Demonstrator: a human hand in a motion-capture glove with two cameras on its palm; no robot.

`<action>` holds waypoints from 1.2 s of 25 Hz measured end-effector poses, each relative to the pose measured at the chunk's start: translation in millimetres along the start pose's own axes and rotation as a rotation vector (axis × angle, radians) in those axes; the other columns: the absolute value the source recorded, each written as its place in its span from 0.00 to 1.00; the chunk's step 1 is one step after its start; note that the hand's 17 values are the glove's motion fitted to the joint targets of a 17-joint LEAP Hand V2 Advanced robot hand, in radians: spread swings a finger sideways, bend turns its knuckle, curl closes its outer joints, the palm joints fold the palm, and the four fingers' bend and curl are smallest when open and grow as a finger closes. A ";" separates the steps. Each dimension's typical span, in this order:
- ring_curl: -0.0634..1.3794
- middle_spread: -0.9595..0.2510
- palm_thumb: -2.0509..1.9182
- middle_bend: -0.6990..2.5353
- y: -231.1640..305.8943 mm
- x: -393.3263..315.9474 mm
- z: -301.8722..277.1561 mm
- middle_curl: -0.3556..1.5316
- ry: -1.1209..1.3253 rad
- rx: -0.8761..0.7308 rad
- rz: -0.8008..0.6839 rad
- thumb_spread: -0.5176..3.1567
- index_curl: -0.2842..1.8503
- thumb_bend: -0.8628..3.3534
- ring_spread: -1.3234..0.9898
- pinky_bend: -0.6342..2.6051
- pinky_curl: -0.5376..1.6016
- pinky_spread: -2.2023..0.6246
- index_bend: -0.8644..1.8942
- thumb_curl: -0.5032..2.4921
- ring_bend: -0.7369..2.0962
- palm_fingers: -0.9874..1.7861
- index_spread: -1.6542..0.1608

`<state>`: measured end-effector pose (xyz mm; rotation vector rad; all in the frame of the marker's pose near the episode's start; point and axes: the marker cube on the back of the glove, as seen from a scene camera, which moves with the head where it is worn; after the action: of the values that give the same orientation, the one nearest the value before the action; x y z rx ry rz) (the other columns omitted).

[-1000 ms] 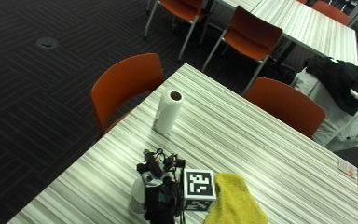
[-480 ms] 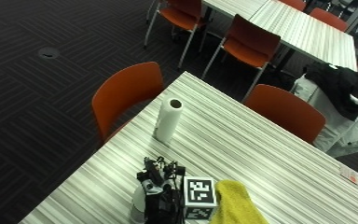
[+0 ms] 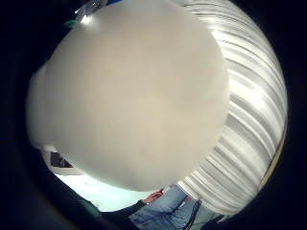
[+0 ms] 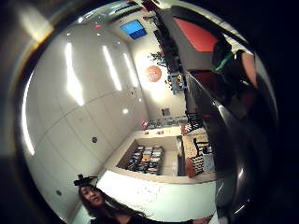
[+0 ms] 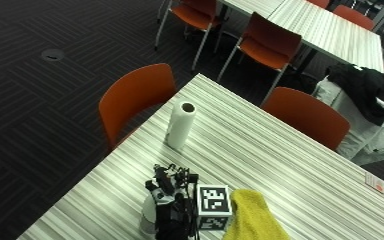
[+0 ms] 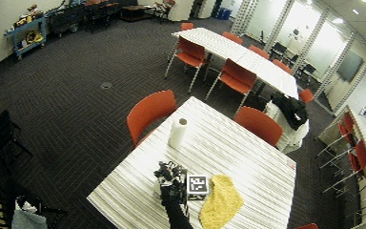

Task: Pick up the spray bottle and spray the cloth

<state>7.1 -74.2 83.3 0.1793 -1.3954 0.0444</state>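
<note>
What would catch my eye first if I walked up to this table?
Probably the bright yellow cloth lying on the striped table, right beside the black-gloved right hand, which is down over a pale spray bottle. Farther along the table, a white paper towel roll stands upright near an orange chair.

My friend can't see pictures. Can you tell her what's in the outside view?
A gloved right hand reaches onto a striped table, over a pale spray bottle. A yellow cloth lies right beside it. Farther along the table a paper towel roll stands upright, with orange chairs around.
</note>
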 end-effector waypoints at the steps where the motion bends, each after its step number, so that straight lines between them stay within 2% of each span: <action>1: 0.50 0.66 0.83 0.38 -0.1 -0.2 0.6 0.53 0.001 -0.007 0.001 0.28 0.41 0.21 0.49 0.25 0.39 0.77 0.42 0.43 0.33 0.53 0.71; 6: 0.47 0.65 0.81 0.31 1.7 -2.7 4.4 0.48 -0.024 -0.072 0.009 0.32 0.41 0.20 0.51 0.27 0.41 0.80 0.43 0.44 0.29 0.38 0.68; 9: 0.44 0.62 0.80 0.29 2.1 -3.0 6.8 0.46 -0.046 -0.107 0.004 0.33 0.40 0.20 0.53 0.27 0.42 0.81 0.42 0.44 0.29 0.33 0.65; 30: 0.26 0.55 0.78 0.26 5.7 -11.2 8.6 0.39 0.015 -0.106 0.003 0.36 0.35 0.20 0.56 0.25 0.39 0.84 0.43 0.44 0.29 0.27 0.60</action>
<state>-4.0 -69.0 74.2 0.0883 -1.3797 -0.0261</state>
